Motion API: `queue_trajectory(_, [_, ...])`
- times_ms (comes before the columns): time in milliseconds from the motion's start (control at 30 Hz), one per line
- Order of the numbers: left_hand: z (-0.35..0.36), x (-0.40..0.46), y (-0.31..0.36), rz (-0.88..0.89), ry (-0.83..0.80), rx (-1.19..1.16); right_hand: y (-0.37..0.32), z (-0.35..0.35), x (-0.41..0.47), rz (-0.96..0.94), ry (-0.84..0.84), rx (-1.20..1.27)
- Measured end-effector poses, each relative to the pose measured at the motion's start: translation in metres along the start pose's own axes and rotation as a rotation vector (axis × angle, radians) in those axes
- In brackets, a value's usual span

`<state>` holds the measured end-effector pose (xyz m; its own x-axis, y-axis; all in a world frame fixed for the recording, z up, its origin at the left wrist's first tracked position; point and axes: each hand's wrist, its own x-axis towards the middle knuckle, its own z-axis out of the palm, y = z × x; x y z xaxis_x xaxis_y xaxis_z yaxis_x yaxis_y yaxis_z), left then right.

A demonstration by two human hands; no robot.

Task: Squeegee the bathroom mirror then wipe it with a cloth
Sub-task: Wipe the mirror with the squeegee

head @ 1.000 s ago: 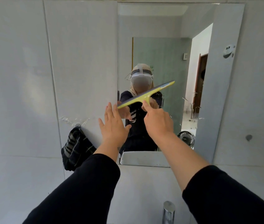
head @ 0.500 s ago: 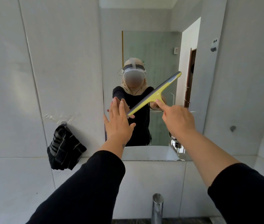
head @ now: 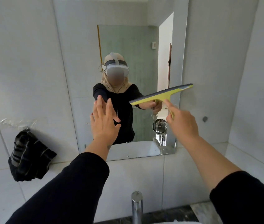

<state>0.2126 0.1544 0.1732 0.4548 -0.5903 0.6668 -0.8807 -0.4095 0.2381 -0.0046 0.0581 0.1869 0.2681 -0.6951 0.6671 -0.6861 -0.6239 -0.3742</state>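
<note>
The bathroom mirror point(head: 82, 62) fills the wall ahead, reflecting a person in black. My right hand point(head: 183, 123) grips the handle of a yellow squeegee point(head: 162, 94). Its grey blade lies nearly level against the right part of the glass, its right tip past the mirror's right edge. My left hand point(head: 104, 122) is open, fingers spread, palm flat toward the glass left of the blade. A dark striped cloth point(head: 29, 157) hangs on the tiled wall to the left of the mirror.
White tiled walls point(head: 225, 62) surround the mirror, with a corner at the right. A chrome tap point(head: 137, 206) rises at the bottom centre. A small grey knob point(head: 205, 118) sits on the right wall. Crumpled clear tape point(head: 13, 122) sticks above the cloth.
The squeegee has slid right across the glass and its blade has levelled out from a steeper tilt. My left hand stayed open near the glass. The camera view shifted, too.
</note>
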Motion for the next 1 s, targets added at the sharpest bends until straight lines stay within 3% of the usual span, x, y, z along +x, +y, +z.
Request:
queue_trajectory(267, [0.003, -0.001, -0.002, 0.020, 0.021, -0.014, -0.014, 0.044, -0.032, 0.275, 0.067, 0.410])
queue_trajectory(533, [-0.008, -0.004, -0.010, 0.028, 0.007, 0.033, -0.061, 0.061, -0.051, 0.498, 0.021, 0.781])
queue_trajectory(867, [-0.024, -0.012, -0.057, -0.059, 0.017, 0.062, -0.113, 0.082, -0.063, 0.505, -0.026, 0.820])
queue_trajectory(1000, [-0.031, -0.013, -0.068, -0.112, 0.026, 0.026, -0.138, 0.098, -0.071, 0.419, -0.021, 0.750])
